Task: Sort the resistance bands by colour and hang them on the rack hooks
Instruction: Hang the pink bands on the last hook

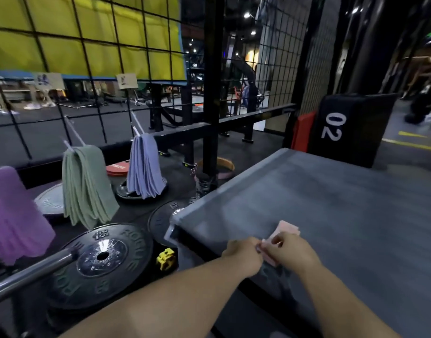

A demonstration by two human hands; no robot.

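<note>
A small stack of pink resistance bands (286, 229) lies near the front-left corner of the grey box top (331, 208). My right hand (288, 251) pinches its near end, and my left hand (243, 254) grips the same end right beside it. On white hooks of the wire rack (94, 76) hang three sorted bundles: green bands (86, 186), lavender-blue bands (144, 167) and purple bands (14, 215) at the far left edge.
Black weight plates (104, 262) lie on the floor under the hanging bundles, with a steel barbell end (31, 274) across the nearest one. A yellow clip (165, 258) sits by the box. A black post (213, 81) and a black "02" block (351, 128) stand behind.
</note>
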